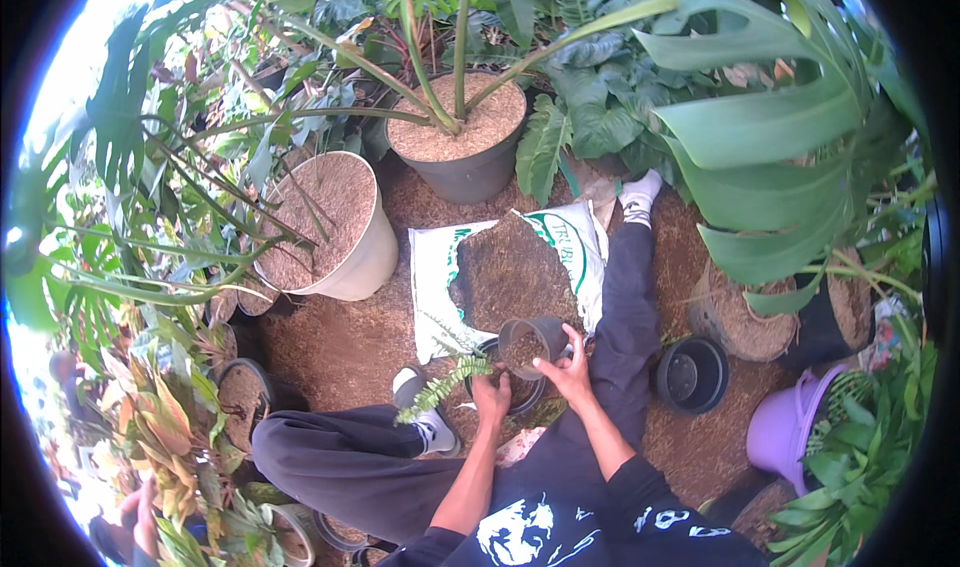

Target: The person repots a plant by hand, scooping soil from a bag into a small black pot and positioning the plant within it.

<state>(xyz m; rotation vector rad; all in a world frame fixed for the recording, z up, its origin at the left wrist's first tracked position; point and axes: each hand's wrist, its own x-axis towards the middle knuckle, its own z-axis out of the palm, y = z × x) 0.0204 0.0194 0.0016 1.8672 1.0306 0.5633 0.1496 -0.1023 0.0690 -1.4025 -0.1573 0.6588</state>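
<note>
A small dark plastic pot [545, 336] with some soil in it is tilted over a black pot [526, 404] between my legs. My right hand [568, 369] grips the small pot by its right side, thumb and fingers apart around the wall. At the black pot's left rim, my left hand [490, 394] is closed at the base of a green fern [445, 385]. Its fronds lean out to the left; its roots are hidden. Just beyond the pots, an opened white and green sack [432, 267] lies with dark soil [520, 272] heaped in it.
An empty black pot [690, 375] stands right of my leg, near a purple pot [783, 429]. Large planted pots, one white [352, 267] and one grey [470, 174], stand at the far left and back. Big leaves [770, 127] overhang the right side.
</note>
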